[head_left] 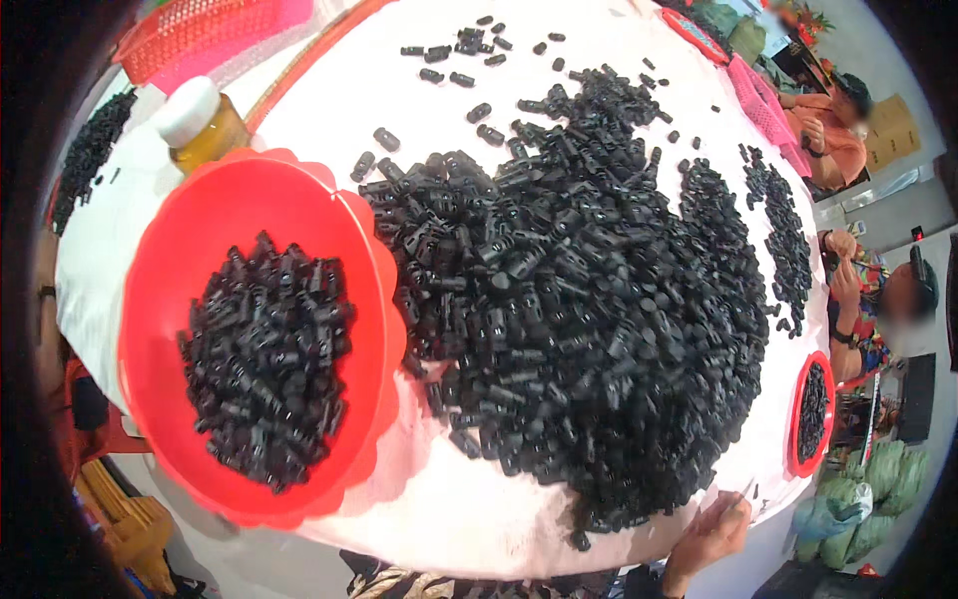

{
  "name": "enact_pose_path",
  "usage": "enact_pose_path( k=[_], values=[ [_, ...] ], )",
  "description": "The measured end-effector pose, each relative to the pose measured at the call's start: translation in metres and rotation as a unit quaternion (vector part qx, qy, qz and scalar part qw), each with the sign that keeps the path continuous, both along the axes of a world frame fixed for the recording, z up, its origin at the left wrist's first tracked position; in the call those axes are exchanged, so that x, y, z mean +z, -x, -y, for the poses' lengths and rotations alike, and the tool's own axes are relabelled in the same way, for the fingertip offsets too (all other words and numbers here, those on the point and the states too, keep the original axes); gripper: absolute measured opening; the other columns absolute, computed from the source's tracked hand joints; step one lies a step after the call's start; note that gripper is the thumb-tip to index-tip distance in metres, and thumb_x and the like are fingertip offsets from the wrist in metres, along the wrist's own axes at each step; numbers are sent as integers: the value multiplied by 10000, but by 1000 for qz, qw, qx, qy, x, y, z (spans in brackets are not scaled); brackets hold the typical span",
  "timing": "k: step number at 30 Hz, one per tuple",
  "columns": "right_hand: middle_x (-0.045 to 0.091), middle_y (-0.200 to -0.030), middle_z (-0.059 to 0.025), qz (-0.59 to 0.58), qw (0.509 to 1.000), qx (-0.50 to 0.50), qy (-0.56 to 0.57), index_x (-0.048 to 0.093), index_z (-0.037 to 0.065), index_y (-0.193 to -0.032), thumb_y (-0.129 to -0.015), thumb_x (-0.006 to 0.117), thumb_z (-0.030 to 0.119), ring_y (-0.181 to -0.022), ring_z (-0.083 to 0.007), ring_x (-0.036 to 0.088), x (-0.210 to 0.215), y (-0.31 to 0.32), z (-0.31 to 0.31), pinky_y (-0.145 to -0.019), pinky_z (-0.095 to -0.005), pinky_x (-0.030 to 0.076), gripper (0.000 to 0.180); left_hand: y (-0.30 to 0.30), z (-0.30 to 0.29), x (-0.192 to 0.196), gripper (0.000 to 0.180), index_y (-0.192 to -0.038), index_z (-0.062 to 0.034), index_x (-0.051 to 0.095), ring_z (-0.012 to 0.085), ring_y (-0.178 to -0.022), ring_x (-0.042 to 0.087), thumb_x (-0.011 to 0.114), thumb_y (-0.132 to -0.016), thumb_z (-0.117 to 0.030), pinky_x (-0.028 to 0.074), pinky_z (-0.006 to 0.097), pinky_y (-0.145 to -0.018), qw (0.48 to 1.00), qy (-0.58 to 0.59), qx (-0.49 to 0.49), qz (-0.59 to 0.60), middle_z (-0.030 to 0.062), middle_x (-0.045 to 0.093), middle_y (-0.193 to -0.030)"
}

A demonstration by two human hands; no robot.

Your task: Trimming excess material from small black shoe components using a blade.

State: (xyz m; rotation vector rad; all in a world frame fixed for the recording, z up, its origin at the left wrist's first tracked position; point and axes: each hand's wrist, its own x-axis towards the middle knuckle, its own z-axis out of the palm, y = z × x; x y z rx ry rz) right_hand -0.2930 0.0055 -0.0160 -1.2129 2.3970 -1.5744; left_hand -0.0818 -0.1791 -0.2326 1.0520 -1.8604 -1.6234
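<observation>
At the lower right, my right hand (714, 534) is just off the near edge of a big pile of small black barrel-shaped plastic pieces (599, 290) that look like cord locks. Its fingers are drawn together in a pinch, and a tiny dark bit shows by the fingertips; what they hold, if anything, is too small to name. My left hand is out of sight. To the left of the pile stands a red scalloped bowl (150, 299), partly filled with the same black pieces (269, 369).
A yellow jar with a white lid (188, 112) stands behind the bowl. Red baskets (200, 40) are at the far left, a pink basket (763, 110) at the far right. Another red bowl (798, 439) of black pieces sits at the right edge. Two people (838, 150) work across the white-covered table.
</observation>
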Motion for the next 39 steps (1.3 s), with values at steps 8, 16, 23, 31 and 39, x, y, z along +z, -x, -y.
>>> enact_pose_path(
  k=[8, 16, 23, 31, 39],
  values=[
    [555, -719, -33, 103, 990, 78, -56, 634, -11, -867, -909, 515, 202, -618, -90, 443, 2, 12, -6, -533, -244, 335, 248, -3, -71, 62, 231, -1010, 54, 569, 326, -763, 639, 560, -832, -93, 525, 393, -624, 992, 18, -82, 88, 171, 654, -870],
    [538, -707, -6, 75, 983, 168, -13, 612, -57, -906, -928, 560, 177, -688, -86, 467, 12, 10, -1, -614, -240, 382, 241, -9, -166, 99, 226, -997, 54, 572, 328, -757, 640, 563, -825, -92, 526, 395, -621, 965, -3, -186, 183, 170, 655, -857],
    [512, -643, 10, 62, 979, 188, 59, 624, -62, -878, -914, 603, 195, -605, -61, 409, 6, 8, 3, -522, -239, 330, 260, -27, -214, 120, 222, -985, 55, 575, 329, -751, 641, 566, -820, -92, 526, 398, -618, 937, -18, -251, 244, 169, 655, -846],
    [516, -630, 2, 59, 977, 183, 93, 625, -68, -859, -907, 610, 169, -608, -58, 424, 6, 9, -1, -526, -239, 350, 242, -55, -253, 198, 204, -964, 19, 630, 284, -737, 653, 648, -775, -56, 529, 375, -618, 931, 236, -149, 234, 218, 624, -817],
    [488, -632, 13, 38, 981, 178, 67, 610, -66, -858, -921, 602, 210, -613, -61, 403, 5, 9, 3, -519, -242, 327, 283, -94, -242, 237, 312, -1123, 3, 580, 155, -774, 604, 618, -815, 36, 504, 255, -661, 905, -157, 200, -341, 122, 632, -961]
  ],
)
